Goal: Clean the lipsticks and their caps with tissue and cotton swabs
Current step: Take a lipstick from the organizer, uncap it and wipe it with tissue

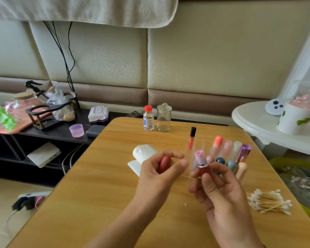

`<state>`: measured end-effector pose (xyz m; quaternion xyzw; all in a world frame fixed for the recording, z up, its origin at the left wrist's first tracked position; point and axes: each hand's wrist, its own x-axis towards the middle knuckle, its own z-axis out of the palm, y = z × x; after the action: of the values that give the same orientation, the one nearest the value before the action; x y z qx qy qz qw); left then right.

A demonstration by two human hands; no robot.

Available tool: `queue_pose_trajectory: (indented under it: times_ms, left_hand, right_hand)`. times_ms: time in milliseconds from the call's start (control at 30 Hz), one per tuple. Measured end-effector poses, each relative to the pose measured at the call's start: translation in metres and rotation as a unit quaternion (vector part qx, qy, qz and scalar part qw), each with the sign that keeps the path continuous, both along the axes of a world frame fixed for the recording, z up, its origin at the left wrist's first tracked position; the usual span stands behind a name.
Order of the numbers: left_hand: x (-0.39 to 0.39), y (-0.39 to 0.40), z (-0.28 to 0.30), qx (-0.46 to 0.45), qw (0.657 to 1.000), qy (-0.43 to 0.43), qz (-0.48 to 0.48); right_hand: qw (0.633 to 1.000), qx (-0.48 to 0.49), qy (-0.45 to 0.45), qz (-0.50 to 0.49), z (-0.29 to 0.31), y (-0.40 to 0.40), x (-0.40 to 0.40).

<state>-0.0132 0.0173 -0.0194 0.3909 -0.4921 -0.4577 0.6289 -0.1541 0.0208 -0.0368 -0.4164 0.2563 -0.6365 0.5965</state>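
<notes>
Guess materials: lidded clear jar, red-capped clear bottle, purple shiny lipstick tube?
Lidded clear jar: likely glass; thick see-through walls, bright glints, knobbed lid.
Red-capped clear bottle: clear plastic or glass, cannot tell which; the cap looks matte plastic.
Purple shiny lipstick tube: metal or metallised plastic; mirror-like streaked highlights.
All three are on the wooden-look table.

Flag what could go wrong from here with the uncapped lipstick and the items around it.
The right hand holds the open lipstick bare, close to the clear organizer; its pink tip could smear it. The left hand grips the reddish cap loosely; it might drop. The tissue and cotton swabs lie apart, so reaching could knock the standing lipsticks.
</notes>
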Motion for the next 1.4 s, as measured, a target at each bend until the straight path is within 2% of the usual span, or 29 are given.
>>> queue_pose_trajectory:
  times_ms: [33,67,100,133,167,200,233,300,367,467,500,533,600,633,700,767,1000,1100,1200,1267,1333,1400]
  left_hand:
    - [0.012,-0.006,0.000,-0.037,0.994,-0.088,0.058]
    - [0.026,-0.012,0.000,-0.082,0.961,-0.231,0.128]
    - [0.041,-0.019,-0.002,-0.120,0.900,-0.380,0.175]
    - [0.054,-0.025,-0.005,-0.137,0.839,-0.487,0.198]
    - [0.064,-0.029,-0.009,-0.116,0.814,-0.534,0.195]
    - [0.068,-0.030,-0.011,-0.080,0.816,-0.543,0.180]
    - [0.070,-0.031,-0.015,-0.051,0.833,-0.526,0.165]
    - [0.068,-0.031,-0.018,-0.045,0.844,-0.509,0.162]
    - [0.067,-0.031,-0.018,-0.069,0.860,-0.475,0.174]
    - [0.066,-0.029,-0.017,-0.108,0.858,-0.474,0.165]
    - [0.064,-0.027,-0.018,-0.110,0.875,-0.450,0.141]
    - [0.057,-0.024,-0.015,-0.098,0.910,-0.390,0.098]
    - [0.040,-0.016,-0.007,-0.070,0.975,-0.212,-0.002]
    - [0.030,-0.015,-0.004,-0.065,0.989,-0.128,-0.028]
    - [0.016,-0.011,0.001,-0.058,0.997,-0.005,-0.040]
    - [0.008,-0.009,0.004,-0.043,0.996,0.064,-0.041]
    - [-0.007,-0.005,-0.004,0.007,0.989,0.098,-0.107]
    - [-0.004,-0.007,-0.002,0.009,0.989,0.125,-0.080]
    - [0.002,-0.011,-0.005,0.028,0.986,0.161,-0.027]
    - [-0.002,-0.008,-0.008,0.029,0.993,0.114,-0.020]
    - [-0.013,0.000,-0.009,0.023,0.993,0.081,-0.083]
    - [-0.021,0.005,-0.010,0.023,0.990,0.084,-0.112]
  right_hand:
    - [1.000,0.005,0.000,-0.004,0.000,-0.001,-0.001]
    - [1.000,0.013,0.003,-0.005,0.000,-0.002,-0.002]
    - [1.000,0.018,0.005,-0.001,0.000,-0.003,-0.003]
    - [1.000,0.024,0.006,0.004,0.000,-0.004,-0.003]
    - [1.000,0.025,0.012,0.010,-0.001,-0.004,-0.003]
    - [0.999,0.028,0.023,0.013,-0.001,-0.004,-0.002]
    - [0.999,0.027,0.038,0.015,-0.003,-0.005,-0.001]
    - [0.998,0.026,0.062,0.011,-0.004,-0.004,0.000]
    - [0.996,0.020,0.086,-0.002,-0.004,-0.003,0.001]
    - [0.992,0.021,0.120,-0.030,-0.005,-0.003,-0.001]
    - [0.991,0.012,0.128,-0.030,-0.005,-0.003,-0.002]
    - [0.990,0.003,0.135,-0.029,-0.004,-0.003,-0.002]
    - [0.989,-0.008,0.147,-0.033,-0.003,-0.003,-0.002]
    - [0.989,-0.014,0.146,-0.034,-0.004,-0.004,-0.004]
    - [0.988,-0.032,0.143,-0.048,-0.005,-0.003,-0.007]
    - [0.981,-0.061,0.170,-0.065,-0.006,0.000,-0.007]
    - [0.968,-0.093,0.222,-0.069,-0.011,0.004,0.001]
    - [0.968,-0.095,0.218,-0.079,-0.010,0.003,0.001]
    - [0.979,-0.080,0.174,-0.073,-0.009,0.002,-0.001]
    - [0.987,-0.065,0.137,-0.053,-0.007,0.001,0.000]
    - [0.992,-0.047,0.114,-0.040,-0.003,0.002,0.002]
    - [0.992,-0.038,0.109,-0.049,-0.003,0.001,0.003]
